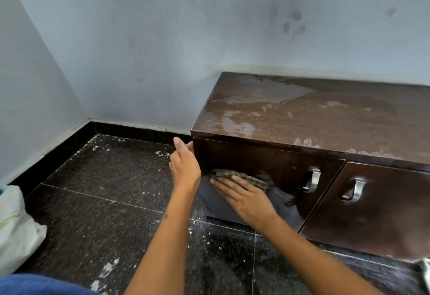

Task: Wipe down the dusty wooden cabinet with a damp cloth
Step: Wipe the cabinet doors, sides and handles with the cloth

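A low dark wooden cabinet (325, 117) stands against the wall, its top streaked with wet patches and pale dust. My right hand (244, 198) lies flat on a checked olive cloth (239, 177), pressing it against the left door's front, low near the left edge. My left hand (185, 164) holds the cabinet's front left corner just under the top, fingers wrapped around the side. Two metal handles (313, 179) (354, 190) sit on the two doors to the right of the cloth.
Dark speckled stone floor (111, 192) with white flecks of debris spreads to the left and front. A white bag (16, 227) lies at the left edge. Pale blue walls (139, 50) meet in a corner behind, with a black skirting.
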`<action>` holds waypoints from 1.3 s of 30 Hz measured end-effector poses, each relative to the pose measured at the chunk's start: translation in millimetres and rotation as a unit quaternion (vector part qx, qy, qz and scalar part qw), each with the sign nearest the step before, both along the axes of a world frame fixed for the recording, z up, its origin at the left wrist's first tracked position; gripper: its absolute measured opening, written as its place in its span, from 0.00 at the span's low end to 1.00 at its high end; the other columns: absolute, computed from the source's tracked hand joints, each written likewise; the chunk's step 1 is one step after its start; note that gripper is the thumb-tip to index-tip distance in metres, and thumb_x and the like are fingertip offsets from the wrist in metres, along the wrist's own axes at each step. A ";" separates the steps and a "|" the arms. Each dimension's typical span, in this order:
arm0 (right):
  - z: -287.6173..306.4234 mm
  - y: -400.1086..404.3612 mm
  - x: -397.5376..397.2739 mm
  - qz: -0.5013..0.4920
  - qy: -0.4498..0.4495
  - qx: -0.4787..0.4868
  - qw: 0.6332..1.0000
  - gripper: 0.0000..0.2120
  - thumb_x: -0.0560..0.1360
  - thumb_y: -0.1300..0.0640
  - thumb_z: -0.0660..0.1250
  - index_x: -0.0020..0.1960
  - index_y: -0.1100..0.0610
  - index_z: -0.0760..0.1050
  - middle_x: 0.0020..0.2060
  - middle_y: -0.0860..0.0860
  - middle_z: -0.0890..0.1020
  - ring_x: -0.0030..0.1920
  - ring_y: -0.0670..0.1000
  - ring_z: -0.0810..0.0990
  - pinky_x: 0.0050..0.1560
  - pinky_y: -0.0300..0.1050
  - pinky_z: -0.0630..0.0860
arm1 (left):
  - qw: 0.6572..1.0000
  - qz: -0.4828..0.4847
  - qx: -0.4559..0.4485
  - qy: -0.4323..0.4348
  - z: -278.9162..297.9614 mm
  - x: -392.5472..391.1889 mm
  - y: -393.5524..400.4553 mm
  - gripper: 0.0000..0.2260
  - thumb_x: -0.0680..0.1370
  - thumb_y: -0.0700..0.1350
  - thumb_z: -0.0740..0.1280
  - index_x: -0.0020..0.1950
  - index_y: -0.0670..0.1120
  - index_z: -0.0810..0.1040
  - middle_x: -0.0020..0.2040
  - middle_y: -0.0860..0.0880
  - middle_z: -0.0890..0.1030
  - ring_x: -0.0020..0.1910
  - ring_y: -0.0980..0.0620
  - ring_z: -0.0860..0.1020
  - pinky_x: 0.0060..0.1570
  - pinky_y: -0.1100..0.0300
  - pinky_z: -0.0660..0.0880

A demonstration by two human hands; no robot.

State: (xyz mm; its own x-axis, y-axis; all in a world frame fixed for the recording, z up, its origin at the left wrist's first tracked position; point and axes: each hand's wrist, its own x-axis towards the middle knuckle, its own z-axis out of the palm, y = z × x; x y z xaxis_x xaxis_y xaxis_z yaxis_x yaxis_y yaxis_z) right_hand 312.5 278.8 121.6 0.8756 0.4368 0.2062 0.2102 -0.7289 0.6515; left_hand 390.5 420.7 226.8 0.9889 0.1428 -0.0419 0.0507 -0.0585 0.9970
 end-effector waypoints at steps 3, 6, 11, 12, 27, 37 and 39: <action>-18.9 -34.0 -33.5 -0.042 -0.054 0.028 0.997 0.34 0.72 0.59 0.62 0.76 0.57 0.56 0.76 0.49 0.50 0.72 0.45 0.63 0.74 0.48 0.44 | 1.000 -0.007 -0.007 -0.001 -1.5 1.4 2.3 0.29 0.82 0.56 0.42 0.61 0.42 0.78 0.58 0.44 0.80 0.61 0.46 0.76 0.68 0.49 0.67; -17.5 -51.7 -49.9 -0.094 -0.168 0.098 0.976 0.32 0.74 0.63 0.52 0.77 0.59 0.48 0.77 0.52 0.43 0.71 0.49 0.62 0.74 0.50 0.46 | 1.000 -0.005 -0.025 0.002 -2.5 2.3 3.6 0.30 0.82 0.56 0.42 0.60 0.41 0.78 0.57 0.43 0.81 0.59 0.48 0.77 0.66 0.52 0.69; 26.0 -14.1 -8.1 -0.069 -0.204 0.201 0.956 0.27 0.74 0.63 0.53 0.74 0.56 0.61 0.75 0.49 0.61 0.71 0.51 0.63 0.74 0.51 0.48 | 0.999 0.007 -0.036 0.001 -4.9 5.1 2.2 0.30 0.83 0.55 0.42 0.59 0.39 0.78 0.57 0.42 0.81 0.58 0.48 0.78 0.59 0.59 0.70; 29.0 -6.8 0.2 -0.050 -0.185 0.183 0.964 0.27 0.74 0.63 0.53 0.74 0.55 0.62 0.74 0.48 0.63 0.71 0.49 0.64 0.74 0.50 0.48 | 0.999 0.010 -0.036 0.000 -4.5 4.6 1.8 0.30 0.83 0.55 0.42 0.59 0.38 0.78 0.56 0.41 0.81 0.57 0.47 0.78 0.58 0.60 0.71; 26.2 30.2 14.9 -0.065 -0.252 0.249 0.933 0.22 0.79 0.62 0.52 0.72 0.57 0.66 0.72 0.49 0.62 0.71 0.50 0.64 0.74 0.52 0.52 | 1.000 -0.009 -0.008 0.014 -2.1 3.1 3.5 0.29 0.82 0.56 0.43 0.58 0.42 0.79 0.57 0.43 0.81 0.58 0.47 0.78 0.65 0.50 0.69; -9.9 19.8 13.1 -0.010 0.101 0.011 0.995 0.27 0.81 0.58 0.48 0.77 0.58 0.44 0.74 0.50 0.34 0.74 0.49 0.34 0.67 0.53 0.26 | 0.996 -0.065 -0.043 0.041 1.2 5.3 10.2 0.29 0.83 0.54 0.41 0.63 0.38 0.75 0.58 0.43 0.80 0.59 0.48 0.77 0.57 0.61 0.72; -16.2 12.3 3.7 -0.040 0.099 -0.009 0.994 0.28 0.81 0.58 0.50 0.77 0.59 0.43 0.72 0.51 0.31 0.72 0.50 0.32 0.68 0.53 0.27 | 0.996 -0.080 -0.017 0.035 -0.7 6.2 12.1 0.29 0.83 0.55 0.41 0.63 0.39 0.75 0.60 0.43 0.79 0.61 0.48 0.76 0.65 0.56 0.68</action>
State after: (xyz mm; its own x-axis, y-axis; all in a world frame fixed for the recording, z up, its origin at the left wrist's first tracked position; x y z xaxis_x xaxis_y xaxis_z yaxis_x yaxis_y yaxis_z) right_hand 316.2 291.1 105.4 0.9304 0.3660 0.0193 0.2774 -0.7377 0.6155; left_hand 396.7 432.8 226.1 0.9933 -0.0194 -0.1136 0.1128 -0.0368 0.9929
